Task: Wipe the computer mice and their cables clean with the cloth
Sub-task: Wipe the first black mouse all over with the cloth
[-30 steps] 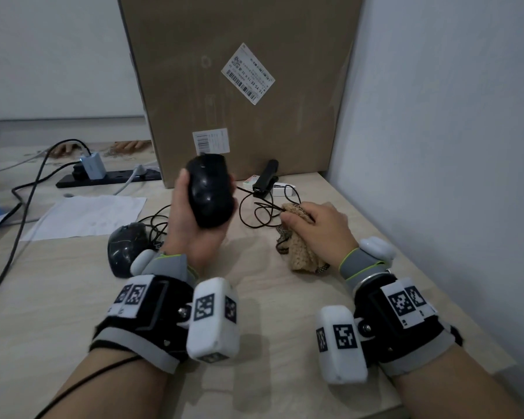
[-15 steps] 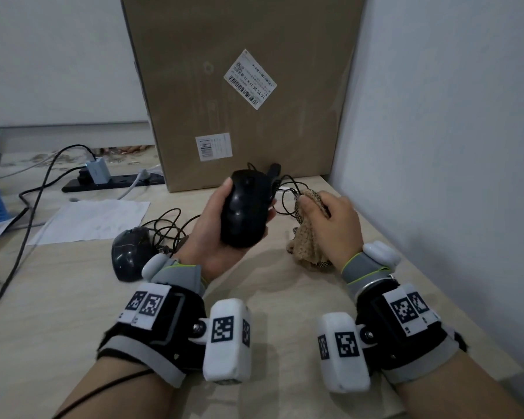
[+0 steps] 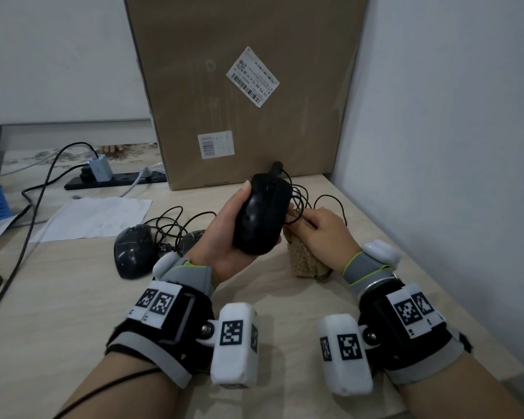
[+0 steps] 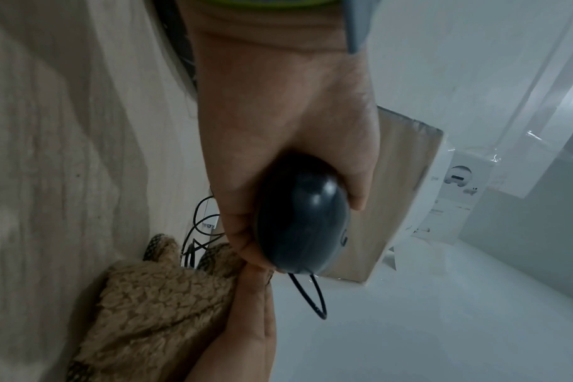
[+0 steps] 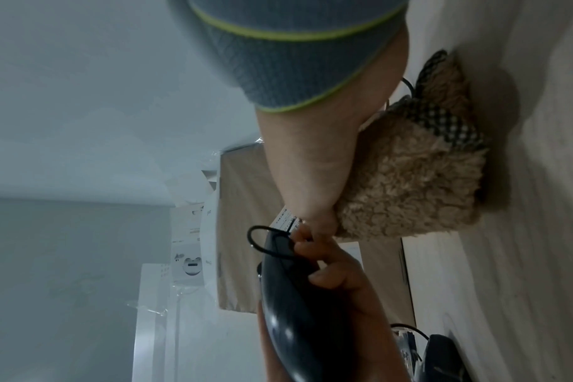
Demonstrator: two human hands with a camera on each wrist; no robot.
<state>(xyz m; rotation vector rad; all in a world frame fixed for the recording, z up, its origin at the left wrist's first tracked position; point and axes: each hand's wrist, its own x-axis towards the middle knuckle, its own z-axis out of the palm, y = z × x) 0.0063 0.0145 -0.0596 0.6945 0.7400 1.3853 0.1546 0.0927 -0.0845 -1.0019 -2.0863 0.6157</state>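
My left hand (image 3: pixel 224 234) grips a black computer mouse (image 3: pixel 262 217) above the wooden desk (image 3: pixel 58 297), thumb on its left side, fingers underneath (image 4: pixel 242 232). The mouse (image 4: pixel 303 224) shows glossy in the left wrist view, and its thin black cable (image 3: pixel 303 195) loops off the front end. My right hand (image 3: pixel 321 234) holds a tan fleecy cloth (image 3: pixel 306 260) right beside the mouse, touching its right edge. The cloth (image 5: pixel 409 181) hangs down to the desk, with a checked trim. Two more dark mice (image 3: pixel 135 249) lie on the desk to the left with tangled cables (image 3: pixel 170 222).
A tall cardboard box (image 3: pixel 239 86) stands against the back of the desk, a white wall (image 3: pixel 451 146) close on the right. A black power strip (image 3: pixel 115 179) with plugs, a sheet of paper (image 3: pixel 94 219) and a long black cable (image 3: pixel 34 213) occupy the left.
My left hand has carried the mouse rightwards to the cloth. My right hand has lifted the cloth off the desk and brought it against the mouse's right side.
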